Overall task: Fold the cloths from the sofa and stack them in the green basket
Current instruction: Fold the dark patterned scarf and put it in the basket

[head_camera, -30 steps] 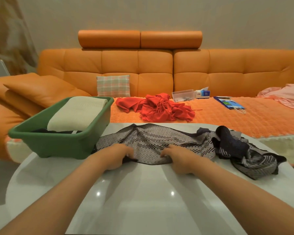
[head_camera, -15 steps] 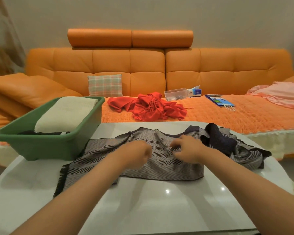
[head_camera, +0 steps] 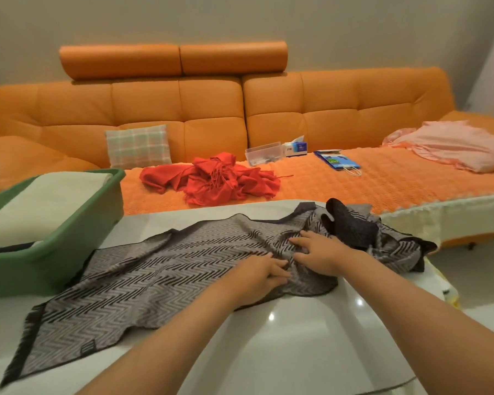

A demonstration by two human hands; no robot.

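The left grip (head_camera: pixel 264 276) and right grip (head_camera: pixel 317 255), both flat-fingered and holding nothing, are pressing the grey zigzag scarf (head_camera: pixel 154 280) further right than a second ago, so its length is lying smoothed to their left, beside the green basket (head_camera: pixel 54 266), seemingly ready for folding.

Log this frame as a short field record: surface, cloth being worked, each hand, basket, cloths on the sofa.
surface: white table
cloth being worked: grey zigzag scarf, left end spread flat, right end bunched
left hand: flat on the scarf
right hand: fingers spread on the scarf
basket: green, folded cream cloth on top
sofa: crumpled red cloth, pink cloth at right
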